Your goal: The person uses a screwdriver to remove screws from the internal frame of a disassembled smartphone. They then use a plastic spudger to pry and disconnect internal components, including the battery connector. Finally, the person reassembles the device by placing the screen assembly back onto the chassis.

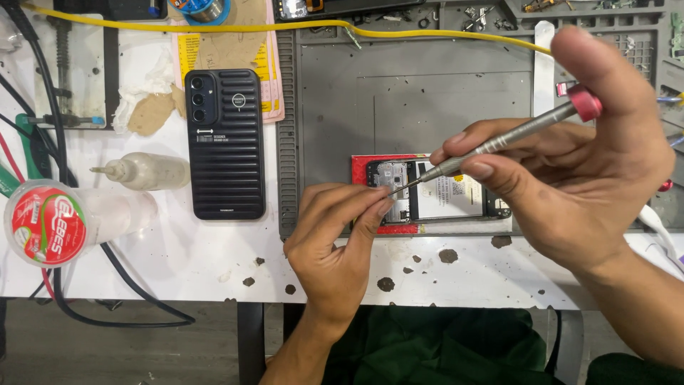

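The person's right hand grips a slim metal screwdriver with a red cap, thumb and fingers wrapped round the shaft and the forefinger laid over the cap, so the tool slants down and leftward to its tip at the opened phone. That phone lies face down, back cover off, on the near edge of a grey work mat, its red frame showing at the left end and a white battery in the middle. The left hand comes up from the near side with its fingertips pinched together right at the screwdriver's tip, over the left end of the phone; whether anything tiny sits between those fingers is too small to tell. To the left of the mat, on the white table, a second phone in a black ribbed case lies camera side up, well apart from the hands. Further left lies a small squeeze bottle on its side with a thin nozzle, and near it a round tub with a red and white lid. A yellow cable runs across the far side of the table, and black cables loop along the left edge
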